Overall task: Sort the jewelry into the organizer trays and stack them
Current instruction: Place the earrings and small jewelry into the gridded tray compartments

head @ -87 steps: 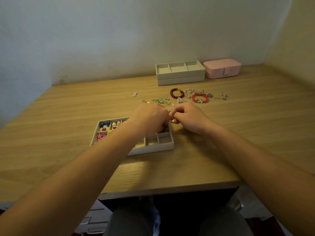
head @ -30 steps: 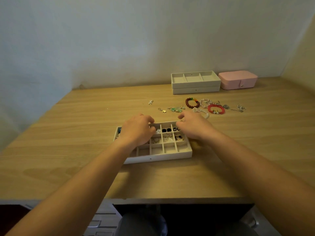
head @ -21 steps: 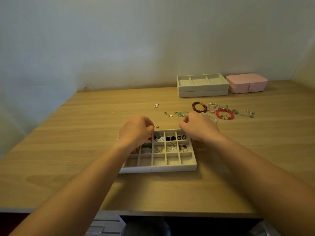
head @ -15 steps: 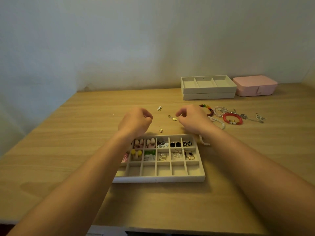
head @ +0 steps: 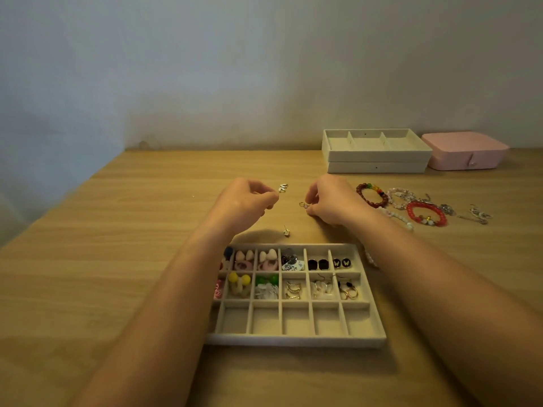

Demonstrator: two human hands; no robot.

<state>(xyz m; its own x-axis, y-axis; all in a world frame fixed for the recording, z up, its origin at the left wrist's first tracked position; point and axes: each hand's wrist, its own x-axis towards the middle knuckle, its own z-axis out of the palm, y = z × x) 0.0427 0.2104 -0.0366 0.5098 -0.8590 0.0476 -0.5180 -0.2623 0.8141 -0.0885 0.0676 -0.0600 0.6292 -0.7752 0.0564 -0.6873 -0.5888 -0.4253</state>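
- The left hand [head: 245, 202] hangs over the table [head: 102, 259] at the centre of the frame. Its fingers are curled in toward the thumb, and I cannot tell whether anything small sits between them.
- The right hand [head: 333, 201] is level with it, a little to the right. Its thumb and forefinger pinch a small gold hoop [head: 303, 204] down at the wood.
- A white earring [head: 283, 188] lies just past the left hand's fingertips, not touching them.
- A stud earring [head: 286, 232] lies alone on the table, between the 2 hands and the near tray.
- The near tray [head: 293, 342] sits at lower centre between the 2 forearms, and the left forearm covers its left edge.
- The 2 upper rows of this tray hold sorted earrings: pink and cream ones, black ones, yellow and green ones, and small gold hoops.
- The unsorted jewelry is spread right of the right hand: a dark red bracelet [head: 370, 195], a pale bead bracelet [head: 400, 197] and a bright red bracelet [head: 427, 214].
- A white bead strand [head: 395, 216] runs under the right forearm, and some silver pieces [head: 479, 214] lie farthest right.
- At the upper right, 2 stacked trays [head: 376, 156] stand against the wall, and the top one has 3 compartments.
- A closed pink box [head: 465, 151] stands just beside them on the right.
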